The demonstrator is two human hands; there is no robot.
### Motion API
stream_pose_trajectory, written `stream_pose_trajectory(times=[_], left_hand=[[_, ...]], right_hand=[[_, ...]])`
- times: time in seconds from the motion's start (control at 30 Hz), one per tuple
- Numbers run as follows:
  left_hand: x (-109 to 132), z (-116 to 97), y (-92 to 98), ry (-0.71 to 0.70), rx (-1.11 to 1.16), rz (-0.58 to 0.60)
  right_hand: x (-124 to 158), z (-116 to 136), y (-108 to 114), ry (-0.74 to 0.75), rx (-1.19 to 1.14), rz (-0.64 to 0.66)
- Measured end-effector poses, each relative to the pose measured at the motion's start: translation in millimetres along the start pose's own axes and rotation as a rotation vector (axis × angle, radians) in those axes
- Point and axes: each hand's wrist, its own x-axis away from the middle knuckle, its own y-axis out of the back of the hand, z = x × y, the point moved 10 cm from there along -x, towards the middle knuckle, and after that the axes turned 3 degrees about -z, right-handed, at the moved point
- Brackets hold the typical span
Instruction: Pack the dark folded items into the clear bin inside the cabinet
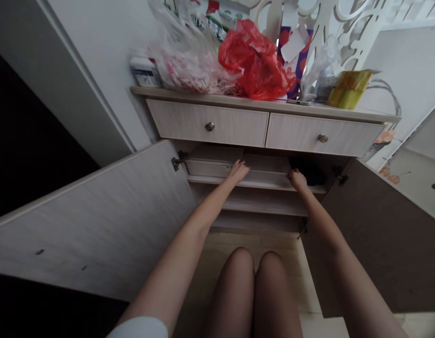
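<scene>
Both my arms reach into an open cabinet, onto its top shelf. A white lidded box (268,171) sits there between my hands. My left hand (239,170) is closed on the left end of this box, beside a second white box (206,162) that has a small label on its front. At the opposite end, my right hand (297,179) grips the right corner, its fingers curled and partly hidden. Just right of that hand lies a dark item (310,171) whose kind I cannot make out.
Cabinet doors stand wide at left (108,220) and right (382,234). Two drawers with round knobs (209,126) are above the shelf. On the countertop are a red plastic bag (255,61), a clear bag (192,61), a white tub (146,71) and a yellow box (349,89).
</scene>
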Motion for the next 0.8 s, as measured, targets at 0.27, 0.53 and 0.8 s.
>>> stream_pose_trajectory(times=[0.27,0.53,0.8], left_hand=[[82,-49,50.6,-0.087,-0.005,-0.145],[223,-127,96.7,-0.187,-0.035,-0.28],[330,-161,56.3,-0.067,0.097,-0.248]], right_hand=[[80,-6,37,0.161,-0.143,-0.196],[236,-6,36,0.252,-0.361,-0.263],[332,4,-18,0.221,-0.371,-0.168]])
